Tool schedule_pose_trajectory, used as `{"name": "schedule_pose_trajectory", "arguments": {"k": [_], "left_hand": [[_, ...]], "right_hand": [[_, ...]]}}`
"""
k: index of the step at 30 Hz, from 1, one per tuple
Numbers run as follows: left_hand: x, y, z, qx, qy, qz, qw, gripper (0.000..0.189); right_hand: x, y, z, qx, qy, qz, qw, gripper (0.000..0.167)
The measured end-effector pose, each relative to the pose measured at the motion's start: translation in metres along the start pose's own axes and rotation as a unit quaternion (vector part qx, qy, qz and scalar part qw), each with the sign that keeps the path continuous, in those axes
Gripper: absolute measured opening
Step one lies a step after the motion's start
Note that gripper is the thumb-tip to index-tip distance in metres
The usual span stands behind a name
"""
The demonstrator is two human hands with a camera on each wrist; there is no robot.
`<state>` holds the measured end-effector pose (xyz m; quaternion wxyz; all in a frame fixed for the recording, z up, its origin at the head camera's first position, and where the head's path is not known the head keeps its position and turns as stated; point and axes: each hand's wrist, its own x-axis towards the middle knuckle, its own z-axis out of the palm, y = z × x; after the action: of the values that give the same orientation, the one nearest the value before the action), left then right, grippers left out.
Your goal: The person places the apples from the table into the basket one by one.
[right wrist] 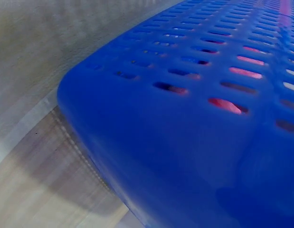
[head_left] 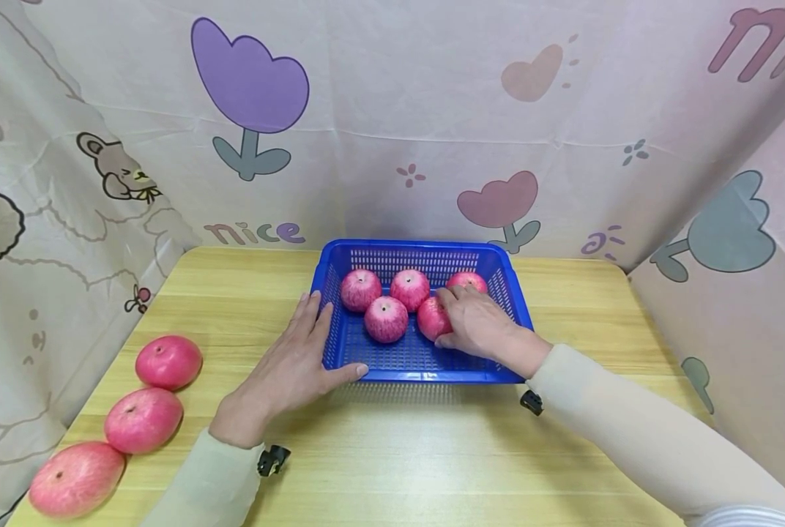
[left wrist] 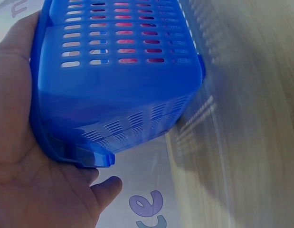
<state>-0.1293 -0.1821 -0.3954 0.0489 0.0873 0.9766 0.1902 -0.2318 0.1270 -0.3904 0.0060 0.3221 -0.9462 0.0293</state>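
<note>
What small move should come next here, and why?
I'd probably have the right hand let go of the apple it grips and lift clear: that apple appears to be down in the blue basket with four others, the left hand touches the basket's side, and three apples lie outside it on the table.

The head view looks forward and down, basket [head_left: 425, 376] mid-frame; both wrist views share it, facing its outside closely.
</note>
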Motion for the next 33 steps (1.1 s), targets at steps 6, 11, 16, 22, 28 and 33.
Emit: {"name": "schedule_pose_trajectory", "arguments": {"k": [6, 11, 16, 22, 28, 33], "left_hand": [[-0.001, 0.001, -0.001, -0.001, -0.001, -0.003, 1.0000, 0.132], [-0.001, 0.000, -0.001, 0.002, -0.002, -0.004, 1.0000, 0.131], [-0.002, 0.001, -0.001, -0.003, -0.003, -0.004, 1.0000, 0.132], [-0.001, 0.001, 0.000, -0.003, -0.003, -0.006, 1.0000, 0.132], [-0.002, 0.002, 0.000, -0.005, -0.003, -0.008, 1.0000, 0.132], [-0.001, 0.001, 0.000, -0.007, -0.004, -0.009, 0.9999, 0.133]], "right_hand": [[-0.008, 0.003, -0.006, 0.033, 0.009, 0.025, 0.9991, 0.086], [-0.018, 0.007, -0.015, 0.058, 0.032, 0.062, 0.9959, 0.079], [-0.032, 0.013, -0.022, 0.084, 0.052, 0.099, 0.9902, 0.081], [-0.052, 0.020, -0.025, 0.117, 0.068, 0.145, 0.9801, 0.084], [-0.076, 0.024, -0.018, 0.145, 0.095, 0.160, 0.9717, 0.080], [-0.091, 0.022, -0.006, 0.158, 0.097, 0.155, 0.9704, 0.077]]}}
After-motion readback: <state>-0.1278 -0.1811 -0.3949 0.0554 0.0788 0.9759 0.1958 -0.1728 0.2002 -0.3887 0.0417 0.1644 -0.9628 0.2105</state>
